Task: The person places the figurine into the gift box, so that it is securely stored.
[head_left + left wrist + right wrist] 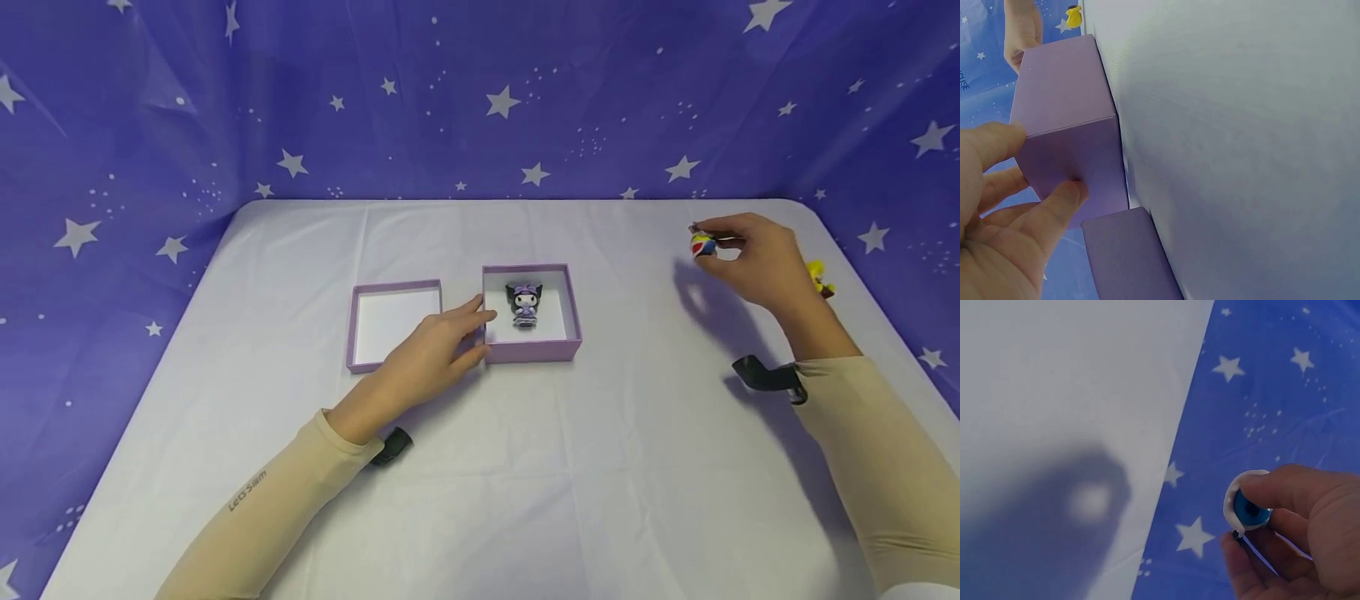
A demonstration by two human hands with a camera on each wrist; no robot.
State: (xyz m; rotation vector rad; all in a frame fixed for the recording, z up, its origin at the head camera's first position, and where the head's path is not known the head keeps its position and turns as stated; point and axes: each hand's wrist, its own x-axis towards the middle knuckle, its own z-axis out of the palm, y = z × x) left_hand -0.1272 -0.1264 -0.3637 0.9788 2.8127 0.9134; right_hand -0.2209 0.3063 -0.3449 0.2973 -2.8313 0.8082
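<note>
My left hand [429, 357] rests against the left wall of an open purple box [534, 353], its fingertips at the rim. In the left wrist view, fingers press the outer face of the box [1066, 87]. Inside the box lies a small figurine [527, 307] with a black-and-purple hood. At the right, my right hand [761, 258] holds a small round trinket [703, 244] above the table; it is red, white, yellow and blue. The right wrist view shows the trinket's white-and-blue side [1249, 508] pinched by the thumb and fingers, with a small dark fitting below.
A shallow purple lid [396, 321] lies to the left of the box, partly behind my left hand. Beyond my right wrist stands a small yellow figure [817, 277] near the right edge of the white table [525, 467]. A blue star-patterned cloth [450, 100] hangs around the table.
</note>
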